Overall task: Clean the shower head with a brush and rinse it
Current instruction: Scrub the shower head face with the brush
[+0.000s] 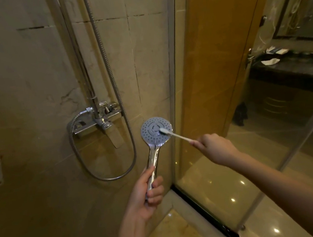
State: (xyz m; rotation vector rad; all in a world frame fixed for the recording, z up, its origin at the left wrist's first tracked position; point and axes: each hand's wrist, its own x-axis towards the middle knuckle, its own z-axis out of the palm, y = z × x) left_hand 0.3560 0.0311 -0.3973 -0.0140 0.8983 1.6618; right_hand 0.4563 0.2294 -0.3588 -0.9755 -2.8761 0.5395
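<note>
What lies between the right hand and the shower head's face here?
Only the brush: in the head view its thin white handle runs from the right hand to the shower head, with the bristle end on the nozzle face.

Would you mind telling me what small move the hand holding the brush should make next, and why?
Probably sweep the brush leftward across the face of the shower head. Its bristles sit just right of centre, so most nozzle holes lie beyond them, while the left hand holds the handle and the right hand grips the brush's end.
</note>
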